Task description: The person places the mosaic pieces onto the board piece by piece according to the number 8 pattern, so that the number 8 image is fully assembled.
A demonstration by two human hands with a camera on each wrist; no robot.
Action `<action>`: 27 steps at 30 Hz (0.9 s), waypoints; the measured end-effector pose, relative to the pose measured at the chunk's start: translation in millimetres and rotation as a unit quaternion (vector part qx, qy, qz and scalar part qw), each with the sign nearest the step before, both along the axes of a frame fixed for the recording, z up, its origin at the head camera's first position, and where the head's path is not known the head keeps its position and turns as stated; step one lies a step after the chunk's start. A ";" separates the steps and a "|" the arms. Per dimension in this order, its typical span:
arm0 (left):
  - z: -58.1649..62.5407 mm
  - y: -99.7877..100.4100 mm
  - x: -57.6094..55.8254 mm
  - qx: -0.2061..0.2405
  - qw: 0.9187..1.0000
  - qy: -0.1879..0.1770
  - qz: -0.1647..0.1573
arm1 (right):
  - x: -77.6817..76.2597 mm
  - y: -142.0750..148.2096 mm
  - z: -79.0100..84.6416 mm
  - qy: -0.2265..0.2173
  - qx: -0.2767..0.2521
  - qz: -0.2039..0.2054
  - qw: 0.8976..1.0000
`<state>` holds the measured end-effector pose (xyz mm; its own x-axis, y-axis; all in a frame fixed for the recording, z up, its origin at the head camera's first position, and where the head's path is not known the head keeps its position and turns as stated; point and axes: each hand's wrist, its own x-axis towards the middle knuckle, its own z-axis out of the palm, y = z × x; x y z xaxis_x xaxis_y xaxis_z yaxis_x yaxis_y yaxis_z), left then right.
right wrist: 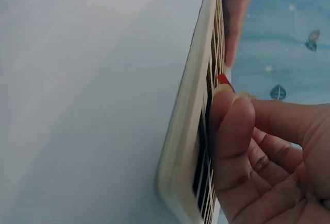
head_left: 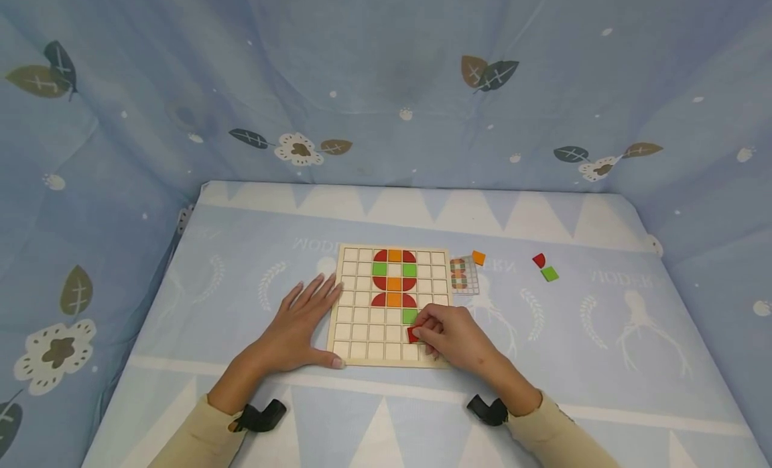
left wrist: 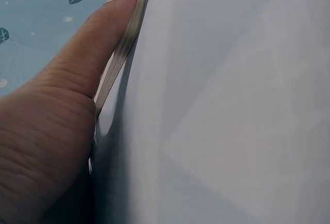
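A wooden grid board [head_left: 359,332] lies on the cloth, with red, orange and green tiles set in its upper middle columns. My right hand [head_left: 454,332] pinches a red tile [head_left: 413,334] between thumb and fingertips, low over the board below a green tile [head_left: 409,316]. In the right wrist view, a corner of the red tile [right wrist: 225,82] shows beyond the fingertips. My left hand [head_left: 297,328] lies spread with straight fingers at the board's left edge. The left wrist view has its thumb [left wrist: 98,44] along the board's side [left wrist: 121,54].
A pattern card [head_left: 473,283] sits at the board's right edge, an orange tile [head_left: 478,257] by its top corner. Farther right lie a red quarter-round tile [head_left: 539,260] and a green tile [head_left: 549,273]. Patterned blue cloth walls [head_left: 398,146] rise behind and at both sides.
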<state>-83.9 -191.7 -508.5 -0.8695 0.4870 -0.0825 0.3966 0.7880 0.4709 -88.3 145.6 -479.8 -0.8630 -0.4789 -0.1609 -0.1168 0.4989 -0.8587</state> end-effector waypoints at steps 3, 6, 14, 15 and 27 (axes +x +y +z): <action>0.4 -0.1 -0.2 -0.003 1.000 0.000 0.000 | -0.6 -5.9 -0.3 0.015 0.019 0.001 1.000; 0.8 -0.2 -0.3 -0.002 1.000 0.000 -0.001 | -1.5 -9.8 -0.3 0.037 0.040 0.004 0.999; -0.2 0.2 -0.1 -0.002 1.000 0.005 -0.002 | 0.4 -13.9 1.3 0.063 0.078 0.017 0.995; 0.2 0.1 -0.1 -0.004 1.000 0.003 -0.001 | 0.9 -14.0 1.9 0.061 0.079 0.023 0.995; -0.1 0.3 0.0 -0.007 1.000 -0.004 0.000 | 2.7 -19.4 2.6 0.088 0.101 0.029 0.991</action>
<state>-84.0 -191.4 -508.6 -0.8685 0.4863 -0.0963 0.3937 0.7945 0.4623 -85.6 126.2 -477.2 -0.8580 -0.5022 -0.1082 -0.2889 0.6459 -0.7067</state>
